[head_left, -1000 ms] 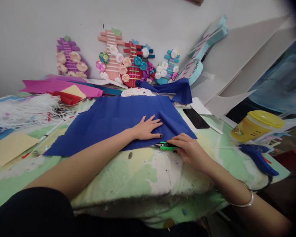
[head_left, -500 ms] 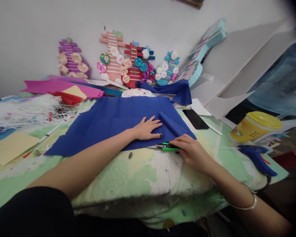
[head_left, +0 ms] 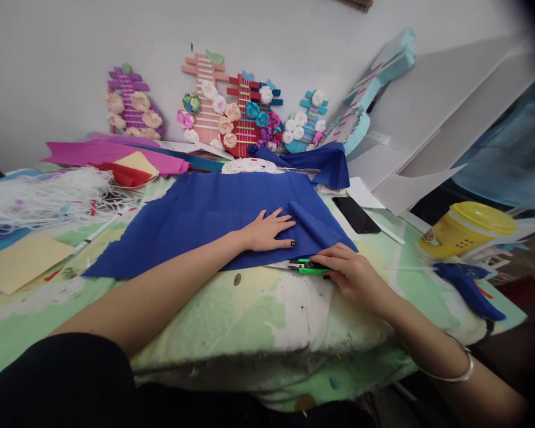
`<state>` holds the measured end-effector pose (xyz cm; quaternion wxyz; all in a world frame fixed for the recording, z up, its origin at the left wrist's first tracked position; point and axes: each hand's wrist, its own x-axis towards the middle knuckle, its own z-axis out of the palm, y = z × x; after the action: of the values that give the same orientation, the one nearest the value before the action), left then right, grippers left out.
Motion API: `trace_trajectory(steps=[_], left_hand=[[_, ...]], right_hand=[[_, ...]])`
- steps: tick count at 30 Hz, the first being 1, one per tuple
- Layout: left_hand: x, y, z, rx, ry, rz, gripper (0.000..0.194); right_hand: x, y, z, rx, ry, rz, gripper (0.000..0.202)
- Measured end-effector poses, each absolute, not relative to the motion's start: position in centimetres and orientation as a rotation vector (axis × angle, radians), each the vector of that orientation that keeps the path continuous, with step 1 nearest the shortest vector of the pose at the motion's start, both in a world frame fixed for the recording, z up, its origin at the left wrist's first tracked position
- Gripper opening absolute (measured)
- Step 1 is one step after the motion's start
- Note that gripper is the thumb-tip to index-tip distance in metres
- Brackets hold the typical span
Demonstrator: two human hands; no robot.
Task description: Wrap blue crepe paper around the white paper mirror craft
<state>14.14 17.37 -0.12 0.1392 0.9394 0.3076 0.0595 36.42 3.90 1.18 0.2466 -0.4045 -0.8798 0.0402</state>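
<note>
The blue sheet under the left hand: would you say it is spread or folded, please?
Mostly spread: the blue sheet lies flat beneath the left hand, with one fold near the right hand.

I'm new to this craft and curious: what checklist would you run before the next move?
1. Left hand steadying the blue sheet: ok, fingers spread on it.
2. Green-handled cutter gripped: ok, in the right hand.
3. Sheet smooth: not ok, a fold rises near its right side.
4. Tip of the blade clear of the left hand: cannot tell, seemingly hidden.
5. Black phone off the sheet: ok, lying to its right.
</note>
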Motion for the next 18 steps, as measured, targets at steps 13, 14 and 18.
trace_trajectory(steps=[13,14,18], left_hand=[[12.9,19.5,-0.6,2.562,0.915,0.726,0.064],[12.7,19.8,-0.7,2.576,0.936,0.736,0.064],[11.7,20.7,-0.8,2.626,1.024,0.704,0.065]], right_hand=[[38.7,4.3,4.2,-1.38,-2.242,0.314,0.028],[39.0,5.6,4.6,-1.434,-2.158,0.318,0.026],[40.1,12.4,4.7,-1.802,-1.896,0.432,0.031]])
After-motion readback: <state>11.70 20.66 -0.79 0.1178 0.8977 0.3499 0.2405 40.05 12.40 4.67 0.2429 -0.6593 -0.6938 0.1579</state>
